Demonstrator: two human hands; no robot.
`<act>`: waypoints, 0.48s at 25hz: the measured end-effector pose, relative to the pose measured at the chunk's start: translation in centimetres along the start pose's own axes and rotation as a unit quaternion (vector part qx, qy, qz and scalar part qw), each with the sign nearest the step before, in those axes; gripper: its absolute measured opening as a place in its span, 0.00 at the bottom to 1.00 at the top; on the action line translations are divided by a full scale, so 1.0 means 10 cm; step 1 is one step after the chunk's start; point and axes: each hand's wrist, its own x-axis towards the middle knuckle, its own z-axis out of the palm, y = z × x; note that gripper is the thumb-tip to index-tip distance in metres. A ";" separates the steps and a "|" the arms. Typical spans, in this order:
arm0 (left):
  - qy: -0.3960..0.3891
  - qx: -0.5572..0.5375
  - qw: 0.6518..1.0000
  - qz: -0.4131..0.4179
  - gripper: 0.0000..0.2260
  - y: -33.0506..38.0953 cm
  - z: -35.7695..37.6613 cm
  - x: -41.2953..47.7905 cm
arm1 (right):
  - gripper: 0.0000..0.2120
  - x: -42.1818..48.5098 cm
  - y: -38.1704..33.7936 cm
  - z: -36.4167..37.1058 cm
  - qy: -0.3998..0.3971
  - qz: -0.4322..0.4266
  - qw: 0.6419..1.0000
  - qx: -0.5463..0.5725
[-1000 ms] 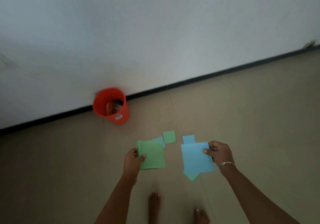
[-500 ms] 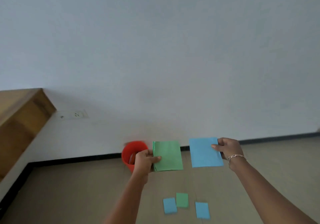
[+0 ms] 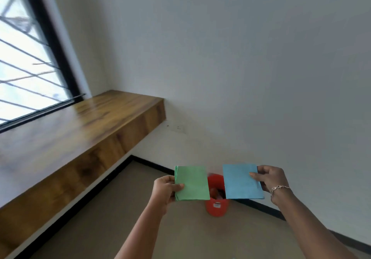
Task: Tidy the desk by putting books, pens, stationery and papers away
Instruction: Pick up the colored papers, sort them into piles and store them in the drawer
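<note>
The left hand [image 3: 165,190] pinches a green paper stack [image 3: 192,183]; the right hand [image 3: 269,180] pinches blue paper [image 3: 241,181], both above an orange bin [image 3: 217,206].

The view holds two hands, a left hand [image 3: 164,190] and a right hand [image 3: 269,180], two lots of paper, one green stack [image 3: 193,182] and one blue sheet [image 3: 239,182], one red bin [image 3: 216,206], one wooden desk [image 3: 80,126], one window [image 3: 26,58] and one bracelet [image 3: 280,188].
</note>
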 end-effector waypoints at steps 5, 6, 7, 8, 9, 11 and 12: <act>0.116 -0.048 0.992 0.020 0.09 0.07 -1.05 -0.35 | 0.05 -0.12 -0.25 1.12 -0.124 -0.020 0.992 -0.006; 0.135 -0.060 0.989 0.024 0.08 0.07 -1.28 -0.42 | 0.06 -0.17 -0.30 1.37 -0.146 -0.022 0.989 -0.003; 0.152 -0.069 0.986 0.026 0.08 0.07 -1.49 -0.48 | 0.06 -0.23 -0.35 1.60 -0.164 -0.023 0.986 0.001; 0.169 -0.076 0.982 0.024 0.08 0.07 -1.69 -0.54 | 0.07 -0.29 -0.38 1.83 -0.181 -0.023 0.983 0.005; 0.190 -0.083 0.978 0.025 0.08 0.07 -1.93 -0.61 | 0.07 -0.37 -0.40 2.10 -0.201 -0.021 0.979 0.008; 0.229 -0.098 0.968 0.021 0.08 0.08 -2.43 -0.75 | 0.07 -0.55 -0.43 2.66 -0.240 -0.018 0.971 0.008; 0.245 -0.105 0.964 0.019 0.08 0.08 -2.69 -0.82 | 0.07 -0.65 -0.44 2.95 -0.260 -0.017 0.965 0.007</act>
